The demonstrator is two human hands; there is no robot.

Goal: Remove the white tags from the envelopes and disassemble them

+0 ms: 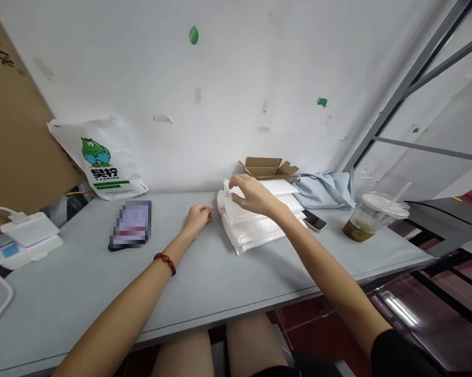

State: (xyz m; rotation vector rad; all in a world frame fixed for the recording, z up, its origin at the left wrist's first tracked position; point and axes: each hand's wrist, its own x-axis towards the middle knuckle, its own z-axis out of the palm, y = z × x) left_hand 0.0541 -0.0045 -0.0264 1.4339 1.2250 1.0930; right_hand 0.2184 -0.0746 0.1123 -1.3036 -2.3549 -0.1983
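A stack of white, shiny plastic-wrapped packets (255, 234) lies in the middle of the table (204, 277). Above its upper left part is my right hand (254, 195), fingers bent and the thumb apart from them, with nothing visible between them; whether it touches the top packet I cannot tell. Just left of the stack my left hand (199, 217) rests on the tabletop, its fingers curled in and no object showing in them. A red bead bracelet (165, 263) circles the left wrist.
Behind the stack sits an open cardboard box (269, 168), with a light blue cloth bag (323, 191) beside it. A phone (314, 220) and a drink cup (373, 214) are at right. Leftward are a blurred-screen device (131, 225), a white printed bag (102, 162) and a charger (29, 238).
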